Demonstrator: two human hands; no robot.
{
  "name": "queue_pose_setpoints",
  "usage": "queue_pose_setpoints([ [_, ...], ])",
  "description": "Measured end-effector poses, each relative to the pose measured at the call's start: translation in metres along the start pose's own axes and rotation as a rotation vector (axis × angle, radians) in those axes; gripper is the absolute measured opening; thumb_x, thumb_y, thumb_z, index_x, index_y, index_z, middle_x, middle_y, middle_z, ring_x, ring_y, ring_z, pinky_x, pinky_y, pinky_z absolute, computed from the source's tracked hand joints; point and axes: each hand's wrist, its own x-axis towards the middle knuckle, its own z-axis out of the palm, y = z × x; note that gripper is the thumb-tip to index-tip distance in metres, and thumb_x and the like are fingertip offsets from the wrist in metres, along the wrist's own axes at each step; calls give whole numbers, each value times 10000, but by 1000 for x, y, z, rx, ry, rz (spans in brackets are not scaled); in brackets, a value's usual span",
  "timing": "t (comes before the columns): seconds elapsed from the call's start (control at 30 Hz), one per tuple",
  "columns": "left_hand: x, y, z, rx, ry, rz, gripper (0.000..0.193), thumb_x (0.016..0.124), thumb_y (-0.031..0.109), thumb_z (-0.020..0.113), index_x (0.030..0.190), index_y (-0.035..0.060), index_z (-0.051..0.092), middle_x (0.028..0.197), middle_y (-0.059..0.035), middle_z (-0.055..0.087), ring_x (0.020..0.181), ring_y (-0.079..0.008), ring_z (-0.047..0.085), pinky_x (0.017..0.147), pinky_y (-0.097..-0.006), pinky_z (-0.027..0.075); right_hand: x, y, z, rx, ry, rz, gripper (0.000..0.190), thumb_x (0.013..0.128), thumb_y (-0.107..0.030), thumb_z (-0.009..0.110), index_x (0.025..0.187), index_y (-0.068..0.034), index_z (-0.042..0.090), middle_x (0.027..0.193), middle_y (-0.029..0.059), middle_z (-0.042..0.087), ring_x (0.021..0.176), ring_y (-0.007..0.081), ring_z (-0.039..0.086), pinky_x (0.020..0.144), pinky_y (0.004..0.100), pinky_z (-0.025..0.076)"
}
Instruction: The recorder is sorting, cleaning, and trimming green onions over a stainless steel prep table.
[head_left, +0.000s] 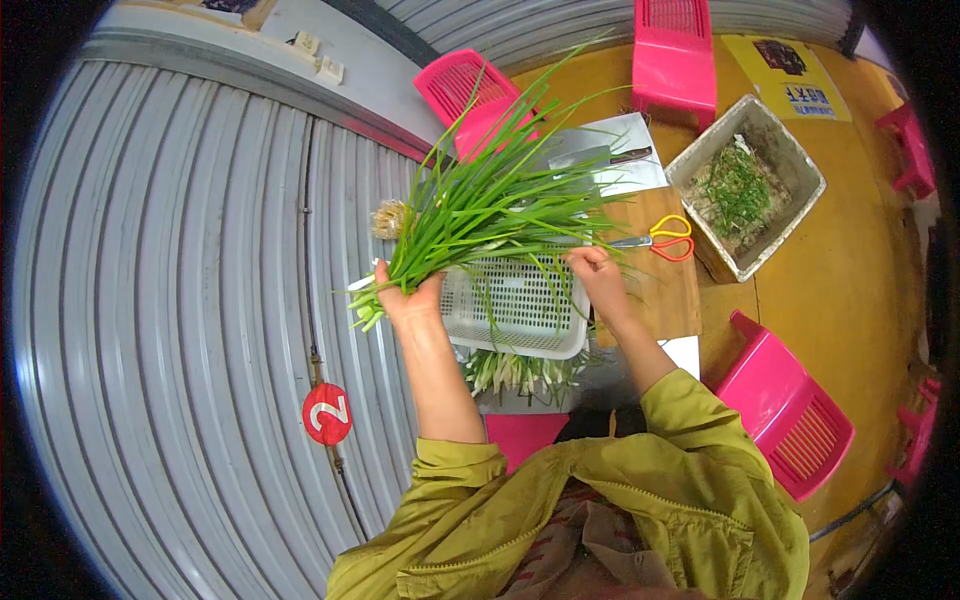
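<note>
A large bunch of scallions (480, 217) is gripped near its white ends by my left hand (412, 296). Its long green leaves fan up and to the right over a white perforated plastic basket (517, 345). At the basket's right edge is my right hand (596, 270), fingers curled among the leaf tips. Whether a leaf is pinched between them is too fine to tell. More scallions (525, 371) lie just below the basket. A rooty bundle end (388, 219) shows left of the leaves. Scissors (660, 240) with yellow and orange handles rest on a wooden board (660, 300).
A cleaver (600, 157) lies on a white surface (645, 169) beyond the board. To the right stands a foam box (795, 225) holding green trimmings (739, 187). Pink plastic chairs (787, 412) surround the work area. A corrugated metal shutter (187, 300) borders the left.
</note>
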Motion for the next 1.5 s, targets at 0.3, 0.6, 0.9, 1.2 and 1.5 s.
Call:
queue_pose_setpoints([
  [0.3,-3,-2,-4,-36,-20,-1,557,845,394,274,1272,36,295,1326,-167,270,1227,-337,218,994,-531,94,-30,-10,15,126,-186,33,276,852,-262,471,953,-10,521,763,83,536,699,175,506,662,304,406],
  [0.6,-5,-5,-11,46,18,12,552,820,398,333,1208,6,360,1245,-183,374,1160,-336,325,970,-525,185,-8,-33,44,-322,25,-351,181,811,-189,510,924,-51,537,828,120,537,647,317,540,521,358,459],
  [0.9,-3,-6,-14,60,81,24,552,814,382,344,1217,5,356,1270,-182,350,1183,-338,302,983,-529,153,-20,-29,34,347,-192,493,171,813,-230,515,818,-72,583,695,15,522,628,131,485,567,274,388],
  [1.2,1,27,-39,53,-17,21,477,801,326,451,1157,11,420,1192,-184,433,1109,-334,398,942,-514,267,-31,51,-61,231,-127,470,295,868,-329,411,954,-66,513,743,11,528,715,100,478,654,247,395],
  [1.5,-6,45,-73,287,-148,228,291,804,256,528,957,8,518,906,-116,575,834,-235,561,743,-363,476,2,5,-120,430,293,565,257,840,-325,501,961,-99,522,750,-32,511,628,54,433,551,201,339],
])
